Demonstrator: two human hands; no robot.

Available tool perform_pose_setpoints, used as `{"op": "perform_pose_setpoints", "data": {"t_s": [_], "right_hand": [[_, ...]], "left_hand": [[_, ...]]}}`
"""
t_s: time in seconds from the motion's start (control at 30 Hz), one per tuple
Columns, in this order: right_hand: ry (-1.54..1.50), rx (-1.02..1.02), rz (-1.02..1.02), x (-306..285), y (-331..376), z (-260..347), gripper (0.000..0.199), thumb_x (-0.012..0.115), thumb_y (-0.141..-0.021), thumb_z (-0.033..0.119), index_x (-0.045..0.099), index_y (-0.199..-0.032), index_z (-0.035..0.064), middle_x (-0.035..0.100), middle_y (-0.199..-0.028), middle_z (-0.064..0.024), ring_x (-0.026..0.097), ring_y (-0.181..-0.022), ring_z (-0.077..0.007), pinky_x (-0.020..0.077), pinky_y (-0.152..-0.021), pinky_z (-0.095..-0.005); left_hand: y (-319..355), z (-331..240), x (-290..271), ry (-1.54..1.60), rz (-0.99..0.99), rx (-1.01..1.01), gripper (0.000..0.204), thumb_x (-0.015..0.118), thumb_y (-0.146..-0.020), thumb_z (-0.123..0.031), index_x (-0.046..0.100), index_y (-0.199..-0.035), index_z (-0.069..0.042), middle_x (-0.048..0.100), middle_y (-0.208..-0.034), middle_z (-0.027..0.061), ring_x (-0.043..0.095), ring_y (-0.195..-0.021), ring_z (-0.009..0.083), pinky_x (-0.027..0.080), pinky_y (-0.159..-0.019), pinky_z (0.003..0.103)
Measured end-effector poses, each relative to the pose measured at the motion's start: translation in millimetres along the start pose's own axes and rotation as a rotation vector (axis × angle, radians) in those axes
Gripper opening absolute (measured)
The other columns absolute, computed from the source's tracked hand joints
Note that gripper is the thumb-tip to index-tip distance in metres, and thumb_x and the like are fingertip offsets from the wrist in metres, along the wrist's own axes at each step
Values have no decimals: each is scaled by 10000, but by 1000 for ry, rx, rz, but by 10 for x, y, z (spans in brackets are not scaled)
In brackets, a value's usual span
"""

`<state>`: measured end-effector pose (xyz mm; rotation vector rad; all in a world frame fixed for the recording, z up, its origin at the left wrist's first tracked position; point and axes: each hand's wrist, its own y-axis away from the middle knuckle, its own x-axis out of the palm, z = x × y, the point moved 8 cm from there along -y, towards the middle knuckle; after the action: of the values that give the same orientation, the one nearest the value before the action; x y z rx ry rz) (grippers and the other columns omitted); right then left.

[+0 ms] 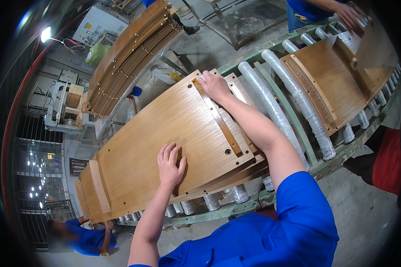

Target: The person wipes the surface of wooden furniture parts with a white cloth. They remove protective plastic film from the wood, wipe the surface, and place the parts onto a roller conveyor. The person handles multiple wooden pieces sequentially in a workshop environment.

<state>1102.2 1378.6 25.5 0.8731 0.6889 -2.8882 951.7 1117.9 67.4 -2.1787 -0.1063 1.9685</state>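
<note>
A large wooden panel (142,147) with drilled holes lies in front of me on top of other panels. My left hand (170,164) rests flat on its middle, fingers apart. At the panel's far right corner my right hand (214,86) has its fingers bent together around something small and whitish, too hidden to name. It is beside the upper end of a brown wooden strip (216,118) lying across the panel's right end. Another, paler strip (100,186) crosses the left end.
The panels lie on a roller conveyor (272,84) with plastic-wrapped rollers. To the right, a co-worker's hand (349,20) is at a wooden assembly (329,75). Curved panels (129,58) are stacked at the back left. Another person (87,236) in blue stands by the panel's left end.
</note>
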Motion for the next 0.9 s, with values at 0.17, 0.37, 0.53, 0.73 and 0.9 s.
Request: {"op": "perform_pose_setpoints", "data": {"t_s": [0.17,0.37,0.53,0.73,0.9], "right_hand": [[34,-61,-25,-114,117,-13,259,496,-894,312,472,-893,54,634,-728,-184,638,-700,-364,518,-612,-452],[49,-26,38,-275,523,-13,249,506,-886,304,489,-861,57,629,-686,-179,640,-686,-363,520,-612,-449],[2,-25,79,-497,1042,81,262,489,-893,304,504,-863,44,619,-683,-193,623,-674,-381,504,-608,-465],[-29,-54,42,-906,1601,165,260,502,-896,291,487,-803,49,612,-666,-176,615,-636,-360,491,-560,-452],[-26,-77,-5,-1165,1975,248,249,535,-886,264,482,-769,51,594,-633,-157,603,-587,-336,485,-513,-415]], "left_hand": [[-34,-35,7,13,-31,31,375,623,-769,-186,544,-1119,-75,492,-1221,125,408,-1178,340,318,-1004,452],[-13,-16,24,13,-44,45,364,621,-773,-180,544,-1113,-76,498,-1215,124,420,-1170,332,328,-992,447],[74,16,14,-13,-61,51,353,615,-782,-184,545,-1113,-85,500,-1210,126,430,-1161,328,332,-986,445],[62,-22,33,-23,-40,59,335,576,-826,-206,537,-1134,-82,490,-1231,126,411,-1175,329,313,-1011,428],[54,-30,41,-14,-42,65,336,577,-828,-211,536,-1138,-86,487,-1235,127,409,-1179,324,313,-1011,429]]}}
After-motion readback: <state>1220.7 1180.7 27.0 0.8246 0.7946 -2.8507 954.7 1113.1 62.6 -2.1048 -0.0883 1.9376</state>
